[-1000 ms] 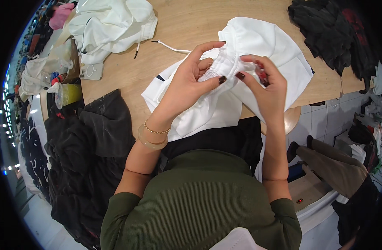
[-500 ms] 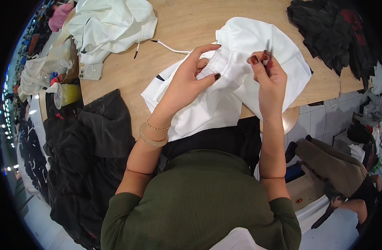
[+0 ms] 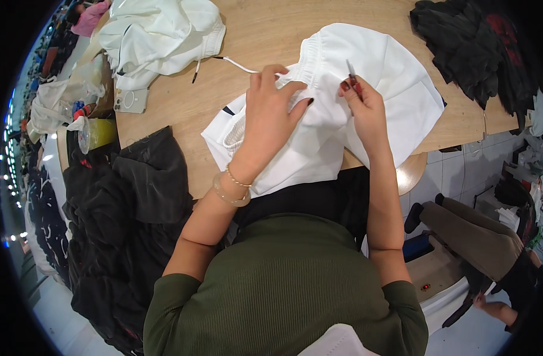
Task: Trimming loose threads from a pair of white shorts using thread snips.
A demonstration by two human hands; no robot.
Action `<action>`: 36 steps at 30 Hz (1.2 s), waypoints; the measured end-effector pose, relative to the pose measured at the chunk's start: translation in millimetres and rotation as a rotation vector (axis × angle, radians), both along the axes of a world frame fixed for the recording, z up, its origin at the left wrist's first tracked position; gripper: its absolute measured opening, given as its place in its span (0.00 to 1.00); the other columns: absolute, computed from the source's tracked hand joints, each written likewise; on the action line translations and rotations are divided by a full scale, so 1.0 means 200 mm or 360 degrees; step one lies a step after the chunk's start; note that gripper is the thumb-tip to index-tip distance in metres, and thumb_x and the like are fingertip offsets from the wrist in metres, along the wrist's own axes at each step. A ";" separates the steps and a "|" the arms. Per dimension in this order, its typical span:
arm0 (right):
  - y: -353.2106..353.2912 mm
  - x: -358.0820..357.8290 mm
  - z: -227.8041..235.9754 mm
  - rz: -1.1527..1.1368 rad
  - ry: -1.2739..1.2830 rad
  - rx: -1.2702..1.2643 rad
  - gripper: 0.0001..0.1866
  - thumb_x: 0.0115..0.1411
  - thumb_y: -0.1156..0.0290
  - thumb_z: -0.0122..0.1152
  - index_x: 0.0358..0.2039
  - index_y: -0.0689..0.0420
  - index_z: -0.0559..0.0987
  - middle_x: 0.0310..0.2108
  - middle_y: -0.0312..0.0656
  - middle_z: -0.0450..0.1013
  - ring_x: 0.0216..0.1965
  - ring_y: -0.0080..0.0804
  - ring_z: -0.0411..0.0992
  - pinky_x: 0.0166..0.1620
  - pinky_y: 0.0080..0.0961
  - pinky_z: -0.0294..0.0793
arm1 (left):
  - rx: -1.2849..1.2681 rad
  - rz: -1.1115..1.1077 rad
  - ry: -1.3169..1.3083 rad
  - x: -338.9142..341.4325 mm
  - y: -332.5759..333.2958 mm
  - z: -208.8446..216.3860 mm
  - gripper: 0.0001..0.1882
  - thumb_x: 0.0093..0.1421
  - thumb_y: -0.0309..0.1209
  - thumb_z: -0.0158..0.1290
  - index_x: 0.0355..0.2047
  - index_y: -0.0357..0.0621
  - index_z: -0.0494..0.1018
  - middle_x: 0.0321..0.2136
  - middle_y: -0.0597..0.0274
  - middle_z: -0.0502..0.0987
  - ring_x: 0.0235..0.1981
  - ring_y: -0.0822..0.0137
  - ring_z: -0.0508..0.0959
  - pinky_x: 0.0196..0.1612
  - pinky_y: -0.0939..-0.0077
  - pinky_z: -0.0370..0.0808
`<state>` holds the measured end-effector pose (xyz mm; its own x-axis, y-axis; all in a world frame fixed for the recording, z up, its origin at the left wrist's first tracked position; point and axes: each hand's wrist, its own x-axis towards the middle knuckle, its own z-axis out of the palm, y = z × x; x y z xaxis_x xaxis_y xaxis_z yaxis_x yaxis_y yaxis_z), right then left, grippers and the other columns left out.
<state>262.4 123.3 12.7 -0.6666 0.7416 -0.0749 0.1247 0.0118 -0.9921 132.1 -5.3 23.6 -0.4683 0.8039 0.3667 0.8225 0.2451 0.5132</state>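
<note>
A pair of white shorts point(image 3: 378, 71) with a gathered elastic waistband and small dark patches at the edges lies across the table's near edge and my lap. My left hand point(image 3: 270, 115) is over the waistband, its fingers bent and the thumb spread apart. Whether its fingertips touch the cloth is hard to make out. In my right hand point(image 3: 367, 110) is a small pair of red-handled thread snips point(image 3: 355, 85), metal tip pointing up and away, above the white cloth. A white drawstring point(image 3: 239, 64) with a dark tip runs out past my left fingers.
The wooden table point(image 3: 271, 29) holds another white garment point(image 3: 162, 38) at far left, a phone point(image 3: 131, 101) below it and dark garments point(image 3: 461, 47) at far right. Black cloth point(image 3: 123, 231) heaps at my left, near a yellow drink cup point(image 3: 98, 133). Another person's legs point(image 3: 473, 237) show at right.
My left hand has let go of the waistband's folded inside and turned its palm down. My right hand has moved left with the snips. The waistband now lies flatter.
</note>
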 end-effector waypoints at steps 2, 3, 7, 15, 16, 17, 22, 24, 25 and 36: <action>0.02 0.02 0.02 -0.0036 0.0005 -0.0198 0.09 0.63 0.72 0.52 0.32 0.65 0.73 0.28 0.34 0.72 0.34 0.18 0.67 0.40 0.17 0.66 | -0.0068 -0.0001 0.0069 0.03 0.05 0.00 0.09 0.50 0.27 0.58 0.33 0.45 0.78 0.39 0.61 0.70 0.42 0.57 0.67 0.42 0.69 0.65; 0.03 0.02 0.03 -0.0013 -0.0032 -0.0195 0.09 0.63 0.70 0.53 0.32 0.64 0.73 0.28 0.34 0.72 0.33 0.18 0.67 0.40 0.15 0.66 | -0.0135 -0.0007 0.0135 0.04 0.07 0.00 0.06 0.50 0.28 0.58 0.30 0.45 0.78 0.41 0.61 0.69 0.44 0.55 0.65 0.42 0.69 0.63; 0.01 0.04 0.07 -0.0017 -0.0048 -0.0199 0.09 0.63 0.70 0.54 0.33 0.63 0.72 0.29 0.33 0.72 0.33 0.16 0.66 0.39 0.14 0.65 | -0.0303 -0.0017 0.0212 0.02 0.13 -0.09 0.05 0.48 0.26 0.59 0.26 0.45 0.76 0.40 0.65 0.70 0.40 0.60 0.67 0.41 0.69 0.65; 0.04 0.11 0.07 -0.0051 -0.0052 0.0150 0.07 0.59 0.73 0.58 0.32 0.62 0.70 0.30 0.35 0.72 0.32 0.18 0.67 0.38 0.14 0.66 | 0.0117 -0.0125 -0.1205 -0.02 0.13 -0.06 0.06 0.52 0.19 0.53 0.32 0.40 0.71 0.20 0.60 0.72 0.29 0.63 0.71 0.35 0.69 0.69; 0.04 0.12 0.06 -0.0049 -0.0052 0.0148 0.07 0.59 0.73 0.58 0.32 0.62 0.70 0.30 0.35 0.72 0.32 0.18 0.67 0.38 0.14 0.66 | 0.0117 -0.0122 -0.1205 -0.03 0.13 -0.04 0.06 0.52 0.19 0.53 0.32 0.40 0.71 0.20 0.60 0.72 0.29 0.63 0.71 0.35 0.69 0.69; 0.04 0.12 0.06 -0.0072 -0.0130 0.0243 0.07 0.58 0.75 0.59 0.32 0.62 0.70 0.29 0.35 0.72 0.32 0.18 0.67 0.38 0.15 0.67 | 0.0095 -0.0101 -0.1247 -0.04 0.13 -0.03 0.07 0.52 0.19 0.54 0.33 0.40 0.71 0.22 0.60 0.72 0.31 0.63 0.72 0.35 0.70 0.69; 0.04 0.16 0.06 -0.0163 -0.0209 0.0307 0.08 0.54 0.78 0.62 0.31 0.63 0.71 0.29 0.37 0.74 0.31 0.19 0.68 0.37 0.16 0.68 | 0.0164 -0.0173 -0.0912 -0.06 0.12 -0.04 0.08 0.51 0.19 0.55 0.33 0.40 0.73 0.25 0.62 0.73 0.32 0.63 0.72 0.36 0.70 0.70; 0.04 0.17 0.05 -0.0198 -0.0234 0.0212 0.09 0.53 0.78 0.62 0.31 0.63 0.71 0.29 0.37 0.74 0.31 0.18 0.68 0.38 0.16 0.69 | -0.0011 -0.0411 -0.0093 -0.06 0.12 -0.07 0.05 0.51 0.21 0.55 0.30 0.41 0.74 0.27 0.62 0.74 0.32 0.61 0.72 0.36 0.68 0.70; 0.03 0.17 0.05 -0.0198 -0.0232 0.0214 0.09 0.53 0.78 0.62 0.31 0.63 0.71 0.29 0.37 0.74 0.31 0.18 0.68 0.38 0.16 0.69 | -0.0009 -0.0411 -0.0092 -0.06 0.12 -0.08 0.05 0.51 0.21 0.55 0.30 0.41 0.74 0.27 0.62 0.74 0.32 0.61 0.72 0.36 0.68 0.70; 0.02 0.13 0.04 -0.0121 -0.0321 0.0633 0.11 0.47 0.77 0.65 0.28 0.63 0.71 0.27 0.41 0.72 0.29 0.31 0.69 0.35 0.24 0.69 | 0.0096 -0.0304 -0.0745 -0.12 0.15 -0.04 0.02 0.55 0.23 0.52 0.30 0.39 0.71 0.23 0.55 0.75 0.27 0.57 0.73 0.31 0.67 0.70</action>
<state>288.7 127.2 20.7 -0.6103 0.7855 0.1027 0.3306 0.3703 -0.8681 107.8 25.0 14.7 -0.4403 0.8750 0.2013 0.5284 0.0713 0.8460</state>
